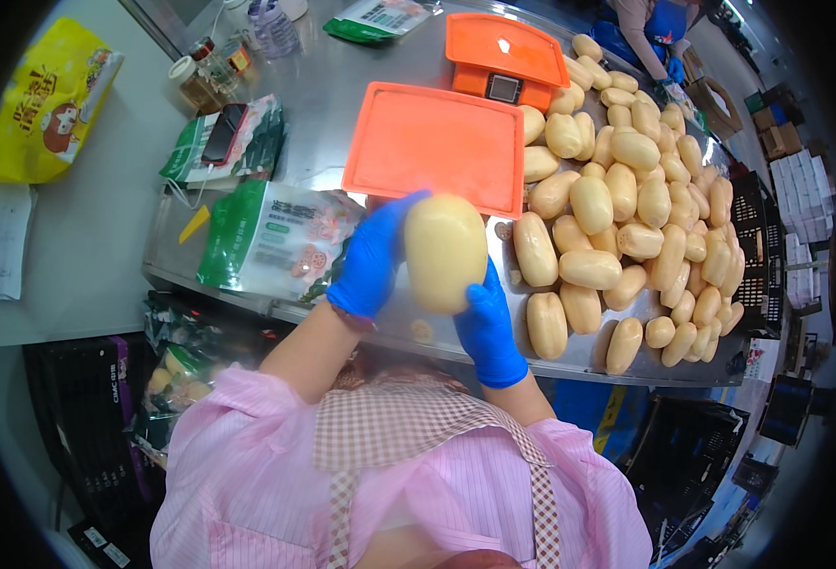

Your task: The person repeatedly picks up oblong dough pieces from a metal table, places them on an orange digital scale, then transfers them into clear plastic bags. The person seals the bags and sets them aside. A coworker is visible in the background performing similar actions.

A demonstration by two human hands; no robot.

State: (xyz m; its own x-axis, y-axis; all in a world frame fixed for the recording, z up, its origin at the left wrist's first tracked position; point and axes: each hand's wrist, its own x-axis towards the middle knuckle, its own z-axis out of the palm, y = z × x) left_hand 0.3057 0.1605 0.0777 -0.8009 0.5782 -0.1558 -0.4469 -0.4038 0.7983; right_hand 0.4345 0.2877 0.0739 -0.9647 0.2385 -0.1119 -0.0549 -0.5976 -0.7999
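A thick, peeled lotus root section (446,254) is held upright between my two blue-gloved hands, above the front edge of the steel table. My left hand (377,257) grips its left side; my right hand (488,323) holds its lower right side. Just beyond it lies the orange tray of a scale (436,146), and a second orange scale (507,53) with a small display stands farther back. To the right is a large pile of peeled lotus root sections (620,203). A green and white printed plastic bag (276,238) lies left of my left hand.
A phone (224,135) rests on more bags at the left, with jars (197,82) and a plastic bottle (274,28) behind. A yellow bag (48,107) is at the far left. Black crates (756,249) stand beyond the pile. Another person (649,35) works at the top right.
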